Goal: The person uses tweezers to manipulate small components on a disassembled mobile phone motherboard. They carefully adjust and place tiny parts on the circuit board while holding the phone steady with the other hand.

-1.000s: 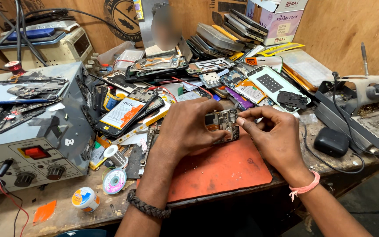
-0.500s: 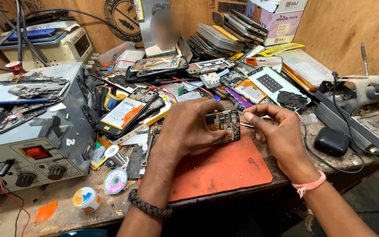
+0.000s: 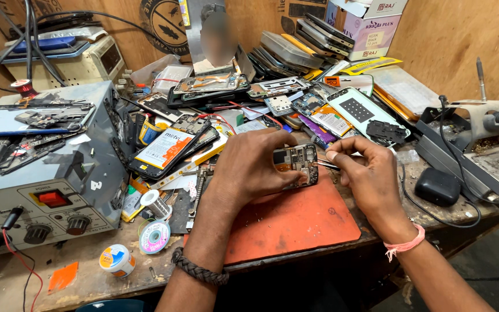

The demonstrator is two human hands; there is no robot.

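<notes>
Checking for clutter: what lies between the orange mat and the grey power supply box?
In the head view: solder wire spools, between orange mat and grey box.

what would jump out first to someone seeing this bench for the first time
At the centre, the left hand holds an opened phone with its circuit board bared above an orange work mat, while the right hand brings a thin metal tool to its edge. Behind them lies a heap of dismantled phones, and a grey bench power unit with a red switch fills the left side.
</notes>
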